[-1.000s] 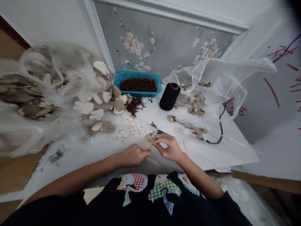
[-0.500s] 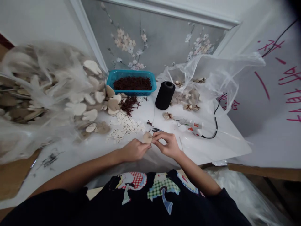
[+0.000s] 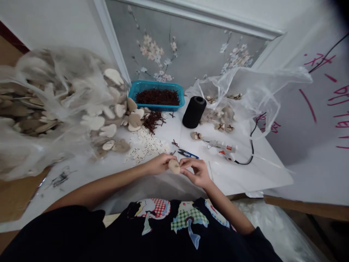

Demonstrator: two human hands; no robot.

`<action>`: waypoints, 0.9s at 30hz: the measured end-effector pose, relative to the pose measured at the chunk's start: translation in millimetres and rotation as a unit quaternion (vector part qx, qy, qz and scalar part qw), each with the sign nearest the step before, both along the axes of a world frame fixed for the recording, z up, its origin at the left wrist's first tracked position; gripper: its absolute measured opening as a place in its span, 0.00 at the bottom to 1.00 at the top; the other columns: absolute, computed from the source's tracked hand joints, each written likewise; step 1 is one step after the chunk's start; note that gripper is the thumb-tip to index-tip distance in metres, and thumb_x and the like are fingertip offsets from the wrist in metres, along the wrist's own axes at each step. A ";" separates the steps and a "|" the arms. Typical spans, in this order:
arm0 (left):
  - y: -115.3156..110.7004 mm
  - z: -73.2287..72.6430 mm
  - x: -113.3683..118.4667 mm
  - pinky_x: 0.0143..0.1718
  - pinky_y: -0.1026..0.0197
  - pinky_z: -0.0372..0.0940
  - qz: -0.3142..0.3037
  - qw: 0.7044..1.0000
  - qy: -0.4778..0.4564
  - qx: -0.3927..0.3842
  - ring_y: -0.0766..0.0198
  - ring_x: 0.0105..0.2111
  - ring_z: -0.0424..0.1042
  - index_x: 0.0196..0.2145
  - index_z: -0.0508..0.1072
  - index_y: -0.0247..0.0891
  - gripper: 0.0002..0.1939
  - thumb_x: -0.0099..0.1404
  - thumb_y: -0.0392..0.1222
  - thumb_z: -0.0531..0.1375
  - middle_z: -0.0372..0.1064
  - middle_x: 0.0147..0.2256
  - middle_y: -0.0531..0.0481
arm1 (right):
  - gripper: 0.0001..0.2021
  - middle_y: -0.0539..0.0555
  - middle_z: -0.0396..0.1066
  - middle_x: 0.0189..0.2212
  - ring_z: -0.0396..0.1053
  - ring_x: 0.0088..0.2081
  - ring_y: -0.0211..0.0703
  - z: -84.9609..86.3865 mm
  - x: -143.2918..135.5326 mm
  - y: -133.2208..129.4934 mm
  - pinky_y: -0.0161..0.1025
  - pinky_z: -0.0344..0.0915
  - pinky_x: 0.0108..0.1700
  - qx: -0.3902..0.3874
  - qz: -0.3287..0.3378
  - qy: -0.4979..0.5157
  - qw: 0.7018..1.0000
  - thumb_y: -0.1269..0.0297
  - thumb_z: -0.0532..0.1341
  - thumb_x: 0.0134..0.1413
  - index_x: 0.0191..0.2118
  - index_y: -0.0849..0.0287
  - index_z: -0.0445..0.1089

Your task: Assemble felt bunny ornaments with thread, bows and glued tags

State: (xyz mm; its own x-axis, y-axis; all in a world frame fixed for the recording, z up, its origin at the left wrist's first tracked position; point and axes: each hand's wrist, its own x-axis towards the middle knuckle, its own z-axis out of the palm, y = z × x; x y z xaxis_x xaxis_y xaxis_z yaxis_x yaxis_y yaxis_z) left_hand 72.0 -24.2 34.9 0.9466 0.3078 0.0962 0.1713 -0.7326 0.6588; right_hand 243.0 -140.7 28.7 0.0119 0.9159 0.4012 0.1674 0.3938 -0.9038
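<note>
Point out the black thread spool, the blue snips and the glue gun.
black thread spool (image 3: 193,112), head view, on the middle of its side wall.
blue snips (image 3: 189,154), head view, on the blue handle.
glue gun (image 3: 223,147), head view, on the middle of its white body.

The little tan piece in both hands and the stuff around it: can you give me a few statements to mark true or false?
1. Both the left hand and the right hand hold one small tan piece. True.
2. The blue basket is filled with white tags. False: it holds dark reddish-brown bits; the white tags lie loose on the table.
3. The black thread spool stands upright. True.
4. The glue gun is in the right hand. False: it lies on the table, right of the hands.
5. The blue-handled snips lie just beyond the hands. True.
</note>
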 end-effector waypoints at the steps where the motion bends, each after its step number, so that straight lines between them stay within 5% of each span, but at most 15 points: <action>1: -6.4 -4.2 -0.7 0.21 0.68 0.57 0.004 1.000 -0.008 0.010 0.69 0.20 0.66 0.27 0.69 0.35 0.15 0.71 0.39 0.50 0.67 0.20 0.55 | 0.02 0.54 0.76 0.32 0.76 0.36 0.49 -3.3 1.3 0.2 0.47 0.75 0.42 -0.006 -0.023 0.017 1.000 0.62 0.65 0.54 0.31 0.49 0.73; 5: -29.6 -7.2 -9.2 0.22 0.63 0.56 0.021 0.991 -0.050 0.124 0.66 0.19 0.66 0.30 0.71 0.35 0.17 0.73 0.40 0.48 0.67 0.19 0.53 | 0.01 0.55 0.73 0.33 0.74 0.38 0.47 -17.2 -0.1 1.5 0.42 0.73 0.38 -0.019 -0.095 0.028 0.995 0.64 0.62 0.57 0.34 0.50 0.71; 9: -31.7 5.0 -15.3 0.24 0.60 0.58 -0.016 0.909 -0.130 0.396 0.65 0.20 0.68 0.29 0.70 0.38 0.13 0.71 0.35 0.51 0.70 0.21 0.54 | 0.06 0.55 0.71 0.35 0.72 0.39 0.45 -25.2 -8.4 3.1 0.43 0.71 0.42 -0.005 -0.058 -0.044 0.997 0.70 0.59 0.56 0.33 0.53 0.73; 11: -29.3 6.6 -16.2 0.23 0.61 0.59 -0.024 0.893 -0.132 0.430 0.66 0.20 0.67 0.28 0.69 0.38 0.14 0.71 0.34 0.51 0.69 0.20 0.55 | 0.08 0.55 0.71 0.37 0.72 0.41 0.46 -27.4 -11.2 2.5 0.44 0.71 0.44 0.000 -0.023 -0.072 0.997 0.73 0.58 0.53 0.32 0.54 0.74; 14: -28.0 -1.7 -14.8 0.22 0.60 0.56 -0.036 0.910 -0.089 0.404 0.65 0.19 0.66 0.27 0.69 0.38 0.17 0.72 0.36 0.49 0.68 0.19 0.54 | 0.10 0.55 0.71 0.38 0.72 0.41 0.46 -30.3 -11.0 -2.0 0.43 0.71 0.43 -0.005 0.022 -0.112 0.993 0.75 0.58 0.48 0.33 0.55 0.74; 19: -22.1 -18.4 -2.7 0.26 0.63 0.58 0.014 0.975 0.050 0.214 0.64 0.25 0.72 0.33 0.71 0.37 0.15 0.73 0.41 0.48 0.73 0.25 0.50 | 0.05 0.55 0.72 0.38 0.73 0.41 0.46 -35.1 -4.6 -13.6 0.43 0.72 0.45 -0.028 0.039 -0.142 0.989 0.70 0.63 0.52 0.33 0.54 0.76; 24: -6.0 -11.9 13.6 0.30 0.64 0.60 0.043 0.983 0.061 0.167 0.64 0.27 0.72 0.36 0.71 0.35 0.16 0.74 0.42 0.47 0.74 0.27 0.51 | 0.05 0.56 0.72 0.38 0.73 0.40 0.46 -39.4 -5.3 -17.6 0.43 0.72 0.44 -0.053 -0.005 -0.156 0.986 0.67 0.63 0.56 0.31 0.54 0.76; 27: 1.4 -6.5 17.1 0.37 0.65 0.63 0.006 0.989 0.053 0.140 0.65 0.35 0.74 0.45 0.70 0.36 0.11 0.72 0.38 0.49 0.76 0.39 0.49 | 0.05 0.56 0.73 0.38 0.73 0.40 0.46 -40.6 -6.7 -17.7 0.43 0.72 0.44 -0.062 -0.025 -0.156 0.985 0.66 0.63 0.57 0.32 0.54 0.77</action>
